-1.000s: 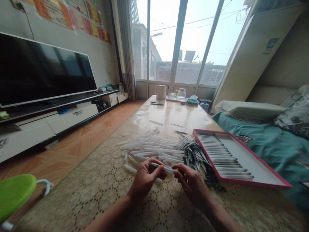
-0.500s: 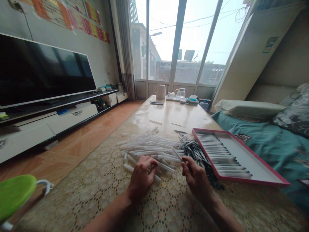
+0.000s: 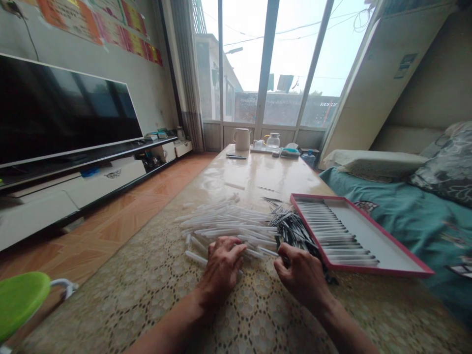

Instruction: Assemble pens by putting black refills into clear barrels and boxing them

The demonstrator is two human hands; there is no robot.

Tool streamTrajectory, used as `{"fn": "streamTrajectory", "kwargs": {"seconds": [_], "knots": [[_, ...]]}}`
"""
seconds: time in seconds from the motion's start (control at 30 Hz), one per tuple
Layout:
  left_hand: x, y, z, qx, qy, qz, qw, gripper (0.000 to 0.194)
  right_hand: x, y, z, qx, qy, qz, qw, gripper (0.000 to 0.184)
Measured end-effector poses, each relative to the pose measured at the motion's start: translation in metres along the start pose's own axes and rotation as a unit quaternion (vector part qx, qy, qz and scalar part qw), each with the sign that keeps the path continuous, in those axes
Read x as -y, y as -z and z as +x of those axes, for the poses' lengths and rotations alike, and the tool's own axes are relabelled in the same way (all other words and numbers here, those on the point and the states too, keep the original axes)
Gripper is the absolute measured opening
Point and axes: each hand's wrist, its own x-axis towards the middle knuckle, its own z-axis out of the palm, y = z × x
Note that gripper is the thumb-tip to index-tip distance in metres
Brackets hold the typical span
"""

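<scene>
A heap of white translucent pen barrels lies on the patterned table. My left hand rests at its near edge, fingers curled with thumb and fingertips close together over the barrels; whatever is between them is hidden. My right hand is closed, thumb against forefinger, on a thin pen refill that points left toward the heap. Just beyond that hand lies a pile of dark-tipped refills, which partly touches the barrels. A shallow pink-rimmed box to the right holds a row of white pens with dark ends.
At the table's far end stand a kettle, a glass jug and a tissue pack. A green stool is at the lower left. A bed or sofa with a teal cover borders the right side.
My right hand has turned, lowering the refill from an upward slant to nearly flat, pointing left. The left hand has shifted slightly, its fingers reaching over the barrels. The view has moved a little.
</scene>
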Motion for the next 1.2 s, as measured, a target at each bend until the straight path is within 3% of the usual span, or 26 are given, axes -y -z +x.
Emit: {"fn": "streamTrajectory", "kwargs": {"seconds": [0.33,0.47,0.67,0.87,1.2], "knots": [[-0.002,0.001,0.002,0.026,0.011,-0.015,0.999,0.013,0.002,-0.011,0.0,0.041,0.047,0.043,0.997,0.01],[-0.002,0.0,0.0,0.022,0.017,-0.013,1.0,0.017,0.003,-0.011,0.0,0.048,0.079,0.087,0.992,0.011],[-0.003,0.0,0.0,0.063,-0.006,0.032,0.997,0.028,0.0,-0.009,0.001,-0.003,0.022,0.064,0.998,0.013],[-0.006,0.001,0.0,0.069,-0.048,0.04,0.996,0.022,-0.001,-0.009,0.001,-0.025,0.029,0.069,0.997,0.014],[-0.005,0.0,-0.001,0.03,0.021,-0.014,0.999,0.006,0.002,-0.007,0.0,-0.019,0.026,0.084,0.996,0.014]]}}
